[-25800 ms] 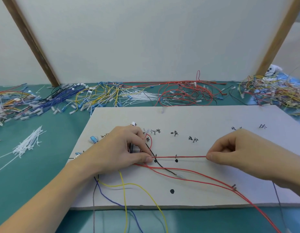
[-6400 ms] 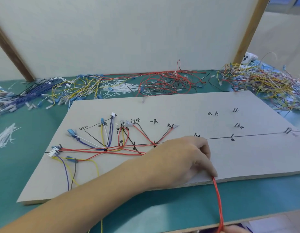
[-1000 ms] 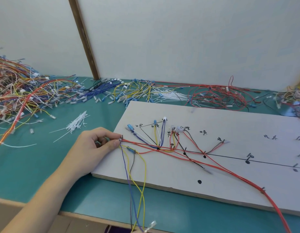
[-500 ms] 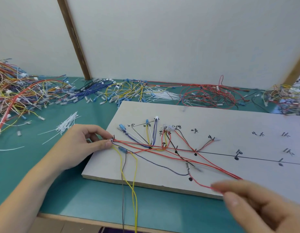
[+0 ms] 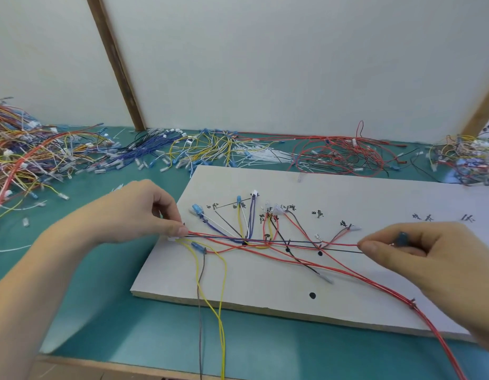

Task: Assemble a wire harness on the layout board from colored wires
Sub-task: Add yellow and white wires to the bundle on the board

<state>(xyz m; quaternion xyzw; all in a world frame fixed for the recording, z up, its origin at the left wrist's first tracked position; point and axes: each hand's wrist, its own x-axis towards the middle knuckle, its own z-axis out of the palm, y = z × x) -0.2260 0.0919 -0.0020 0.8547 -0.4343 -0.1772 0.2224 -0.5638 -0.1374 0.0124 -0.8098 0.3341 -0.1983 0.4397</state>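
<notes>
Since half a second ago, my right hand (image 5: 430,259) rose onto the flat grey board (image 5: 347,193), pinching a thin red wire (image 5: 339,244) taut; my left hand (image 5: 139,215) pinches its other end.

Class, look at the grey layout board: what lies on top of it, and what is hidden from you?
On the layout board lie routed red, yellow, blue and black wires, handwritten labels and black dots. The right hand covers part of the board's right side, so anything beneath it cannot be seen.

teal table (image 5: 106,297) | layout board (image 5: 347,198) | loose wire piles (image 5: 210,149)
</notes>
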